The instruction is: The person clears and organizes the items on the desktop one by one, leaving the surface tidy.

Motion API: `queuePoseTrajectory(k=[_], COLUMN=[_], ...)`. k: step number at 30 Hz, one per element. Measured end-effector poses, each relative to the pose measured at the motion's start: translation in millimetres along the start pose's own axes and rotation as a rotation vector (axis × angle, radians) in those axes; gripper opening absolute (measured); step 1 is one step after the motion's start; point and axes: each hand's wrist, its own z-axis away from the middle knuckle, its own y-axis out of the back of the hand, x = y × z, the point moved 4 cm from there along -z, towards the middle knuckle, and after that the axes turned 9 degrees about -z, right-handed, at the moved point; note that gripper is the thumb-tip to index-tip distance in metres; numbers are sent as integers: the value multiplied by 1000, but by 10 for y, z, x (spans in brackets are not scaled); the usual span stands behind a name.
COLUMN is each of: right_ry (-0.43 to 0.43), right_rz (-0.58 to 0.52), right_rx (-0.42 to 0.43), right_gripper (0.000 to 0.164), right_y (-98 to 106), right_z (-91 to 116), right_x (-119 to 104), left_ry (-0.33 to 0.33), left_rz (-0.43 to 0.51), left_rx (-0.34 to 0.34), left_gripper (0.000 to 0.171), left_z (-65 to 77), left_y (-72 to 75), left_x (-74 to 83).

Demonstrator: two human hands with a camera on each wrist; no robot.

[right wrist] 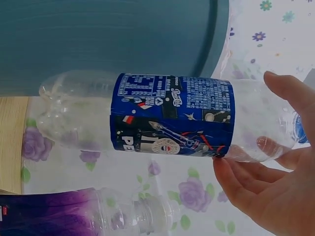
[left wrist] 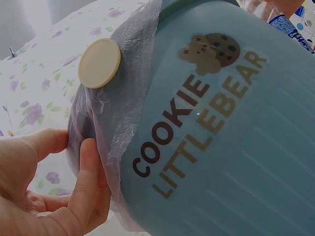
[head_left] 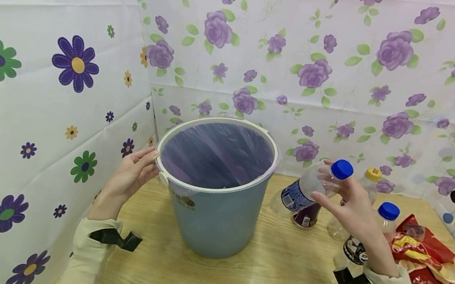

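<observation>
A light blue trash bin [head_left: 217, 226] with a cream rim stands on the table, lined with a thin plastic bag [left wrist: 118, 98]. My left hand [head_left: 132, 173] is at the left side of that rim, thumb and fingers pinching the bag-covered edge [left wrist: 29, 182]. To the right of the bin, my right hand [head_left: 352, 204] grips a clear plastic bottle [right wrist: 172, 115] near its shoulder. The bottle has a blue cap [head_left: 341, 169] and a blue label; it is tilted, base toward the bin, and looks empty.
Behind the held bottle stands a bottle with a purple label [head_left: 307, 216]. Farther right are a yellow-capped bottle [head_left: 372, 175], a blue-capped bottle [head_left: 388, 212] and crumpled red snack wrappers [head_left: 423, 251]. Flower-patterned sheets [head_left: 239, 44] hang behind and left of the wooden table [head_left: 176, 278].
</observation>
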Motion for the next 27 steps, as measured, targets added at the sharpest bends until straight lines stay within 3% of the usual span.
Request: queuePoseTrajectory(k=[8,14,23,27], right_ry=[80,112,225,205], right_rz=[-69,-249,-480,-456], right_rx=[68,155,223,215], right_gripper=[69,65,62,63], right_y=[50,103,132,119], right_z=[-51,-71,-60,-56], right_x=[-50,-106,-150,-177], left_ry=[10,18,22,24], left_rz=[-2,-9,-19,-20], left_rx=[2,13,21,23], left_gripper=[69,71,69,68], left_z=[0,-22,-21,-25], left_y=[-11,4,7,11], left_x=[8,-1,-7,-15])
